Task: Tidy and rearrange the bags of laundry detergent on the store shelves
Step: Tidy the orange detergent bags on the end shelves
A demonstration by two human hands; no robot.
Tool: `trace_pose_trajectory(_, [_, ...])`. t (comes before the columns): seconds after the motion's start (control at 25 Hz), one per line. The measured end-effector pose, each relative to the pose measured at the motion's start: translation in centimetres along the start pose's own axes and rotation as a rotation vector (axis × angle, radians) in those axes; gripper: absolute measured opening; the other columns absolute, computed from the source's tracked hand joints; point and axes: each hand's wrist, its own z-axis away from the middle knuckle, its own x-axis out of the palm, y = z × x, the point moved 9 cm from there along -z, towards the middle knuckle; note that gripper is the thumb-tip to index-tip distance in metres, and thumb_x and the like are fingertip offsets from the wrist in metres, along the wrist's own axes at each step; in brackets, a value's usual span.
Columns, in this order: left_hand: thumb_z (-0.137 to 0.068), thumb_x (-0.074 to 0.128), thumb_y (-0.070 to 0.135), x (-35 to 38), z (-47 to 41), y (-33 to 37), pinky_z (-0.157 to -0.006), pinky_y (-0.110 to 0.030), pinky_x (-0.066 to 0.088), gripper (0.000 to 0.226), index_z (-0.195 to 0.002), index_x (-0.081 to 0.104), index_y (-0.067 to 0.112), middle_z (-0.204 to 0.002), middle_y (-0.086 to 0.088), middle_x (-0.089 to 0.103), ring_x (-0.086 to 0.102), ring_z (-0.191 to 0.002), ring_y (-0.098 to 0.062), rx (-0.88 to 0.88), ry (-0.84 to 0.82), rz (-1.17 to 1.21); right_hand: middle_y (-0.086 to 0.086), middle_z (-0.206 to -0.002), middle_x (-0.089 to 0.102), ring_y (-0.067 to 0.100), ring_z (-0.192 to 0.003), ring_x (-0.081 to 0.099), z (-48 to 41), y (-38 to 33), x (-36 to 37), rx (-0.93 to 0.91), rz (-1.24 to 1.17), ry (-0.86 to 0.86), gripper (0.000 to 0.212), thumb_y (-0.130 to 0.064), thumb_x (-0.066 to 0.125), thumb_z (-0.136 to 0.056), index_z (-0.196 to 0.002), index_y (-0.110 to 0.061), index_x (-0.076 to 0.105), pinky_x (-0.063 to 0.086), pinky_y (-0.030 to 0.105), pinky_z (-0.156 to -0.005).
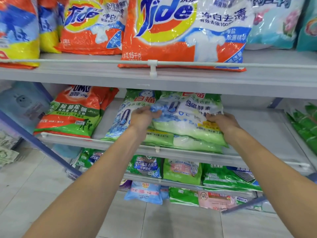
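Head view: left grip [143,118] and right grip [223,122] pinch green-white bag [187,128].

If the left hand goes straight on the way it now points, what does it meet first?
The top green and white bag: the left hand grips its crumpled edge, so it would probably press straight into that bag. What lies behind the bag is hidden.
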Motion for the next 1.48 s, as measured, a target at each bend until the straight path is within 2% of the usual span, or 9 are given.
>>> trace_pose_trajectory(0.2, [-0.082,0.082,0.008,-5.4,-0.6,-1.5,-0.113,-0.047,0.041,0.041,-0.114,0.058,0.018,-0.131,-0.003,0.06,0.056,-0.125,-0.024,0.02,0.119,0.06,0.006,-0.111,0.077,0.019,-0.093,0.075,0.6,-0.1,5.2,-0.031,0.074,-0.108,0.049,-0.028,0.079,-0.086,-0.13,-0.012,0.063,0.05,0.041,-0.105])
trace_pose_trajectory(0.36, [-0.082,0.083,0.007,-7.1,-1.5,-1.7,-0.111,-0.043,0.043,0.04,-0.112,0.057,0.014,-0.133,-0.008,0.059,0.056,-0.123,-0.026,0.03,0.148,-0.033,0.005,-0.137,0.061,0.005,-0.072,0.07,0.1,-0.4,7.7,-0.093,0.133,-0.168,0.07,-0.026,0.071,-0.095,-0.153,-0.013,0.034,0.049,0.015,-0.082])
trace_pose_trajectory(0.56, [-0.084,0.082,0.013,-7.0,-0.7,-3.4,-0.095,-0.039,0.05,0.048,-0.12,0.051,0.009,-0.1,0.0,0.061,0.06,-0.093,-0.022,0.016,0.101,-0.163,0.012,-0.107,0.06,0.032,-0.102,0.061,-1.1,-0.1,4.5,-0.143,0.393,0.134,0.037,-0.042,0.045,-0.105,-0.109,-0.007,0.055,0.037,0.03,-0.072])
trace_pose_trajectory(0.76, [-0.088,0.079,0.027,-6.2,-0.8,-3.0,-0.078,-0.032,0.05,0.061,-0.136,0.048,0.006,-0.115,-0.01,0.057,0.057,-0.094,-0.024,0.103,0.116,-0.302,0.013,-0.087,0.058,0.028,-0.084,0.055,-2.0,-1.0,4.1,-0.195,0.427,0.205,0.036,-0.037,0.048,-0.103,-0.082,-0.008,0.052,0.034,0.029,-0.069])
trace_pose_trajectory(0.96, [-0.09,0.077,0.031,-6.2,1.4,-4.2,-0.073,-0.035,0.063,0.076,-0.15,0.038,0.006,-0.153,-0.007,0.039,0.064,-0.099,-0.019,0.118,0.082,-0.19,-0.001,-0.119,0.069,0.02,-0.106,0.066,2.2,2.0,3.7,-0.155,0.315,0.05,0.076,-0.066,0.073,-0.073,-0.123,-0.012,0.057,0.054,0.039,-0.095])
trace_pose_trajectory(1.08, [-0.083,0.084,0.022,-7.0,2.5,-4.9,-0.072,-0.028,0.061,0.075,-0.145,0.045,0.009,-0.157,-0.008,0.036,0.073,-0.097,-0.024,0.077,0.122,-0.099,-0.002,-0.081,0.068,0.011,-0.074,0.063,5.3,2.1,2.7,-0.256,0.348,0.078,0.037,-0.045,0.071,-0.091,-0.098,-0.009,0.063,0.048,0.01,-0.064])
trace_pose_trajectory(1.16, [-0.078,0.087,0.012,-7.5,2.6,-4.8,-0.07,-0.032,0.063,0.061,-0.131,0.055,0.008,-0.149,-0.014,0.044,0.07,-0.104,-0.033,0.069,0.179,-0.075,-0.006,-0.067,0.058,0.011,-0.062,0.053,6.3,1.3,2.3,-0.3,0.382,0.09,0.024,-0.036,0.069,-0.095,-0.091,-0.013,0.065,0.037,0.008,-0.049])
trace_pose_trajectory(1.28, [-0.075,0.087,0.004,-7.8,2.9,-5.3,-0.059,-0.023,0.06,0.055,-0.121,0.057,0.007,-0.132,-0.011,0.057,0.073,-0.091,-0.033,-0.041,0.251,0.088,-0.006,-0.074,0.064,0.016,-0.072,0.059,6.3,0.9,1.9,-0.263,0.298,0.104,0.019,-0.031,0.074,-0.091,-0.096,-0.013,0.07,0.049,0.023,-0.07])
trace_pose_trajectory(1.48, [-0.088,0.071,-0.009,-8.3,5.2,-7.2,-0.093,-0.038,0.059,0.053,-0.135,0.046,-0.001,-0.094,-0.016,0.071,0.072,-0.077,-0.026,-0.107,0.186,0.206,-0.002,-0.096,0.067,0.018,-0.093,0.064,7.4,2.1,1.2,-0.241,0.279,0.074,0.03,-0.025,0.072,-0.094,-0.116,-0.005,0.07,0.047,0.027,-0.085])
